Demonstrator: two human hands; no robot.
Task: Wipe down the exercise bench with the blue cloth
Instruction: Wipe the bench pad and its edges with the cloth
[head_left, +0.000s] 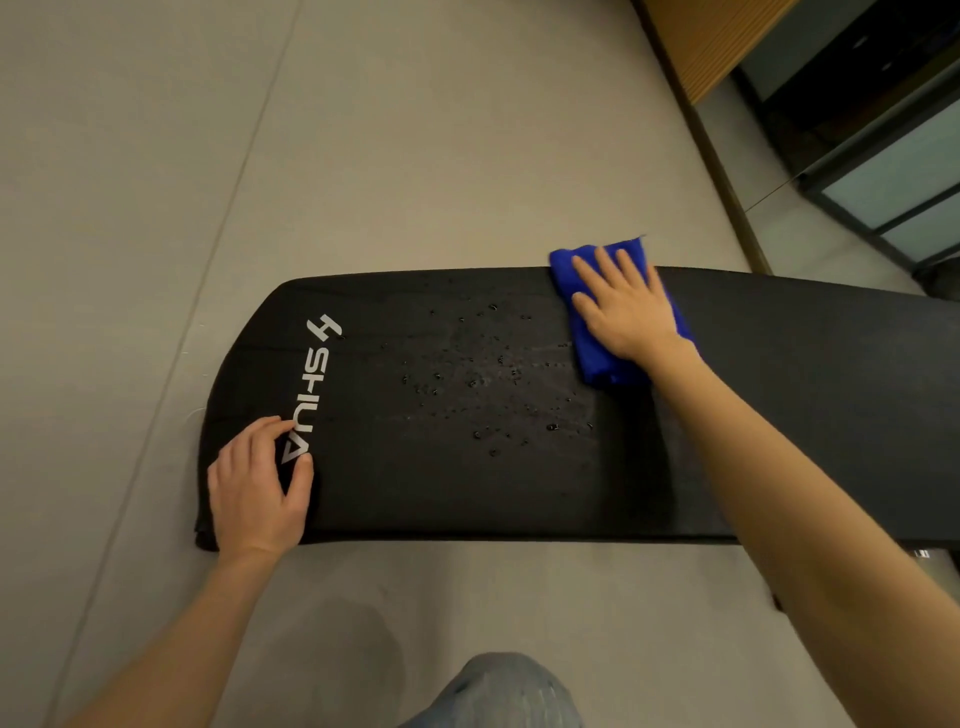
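A black padded exercise bench (467, 483) with white lettering near its left end runs across the middle of the view. Water droplets (488, 374) speckle its centre. A folded blue cloth (589, 358) lies on the bench's far edge, right of the droplets, hanging slightly over that edge. My right hand (623, 306) presses flat on the cloth with fingers spread. My left hand (260, 483) rests on the bench's near left corner, fingertips and thumb touching the pad beside the lettering, holding nothing.
Grey floor (363, 130) surrounds the bench. A wooden-panelled wall (711, 47) and a dark-framed glass cabinet (893, 171) stand at the far right. My knee in grey trousers (509, 691) shows at the bottom edge, close to the bench's near side.
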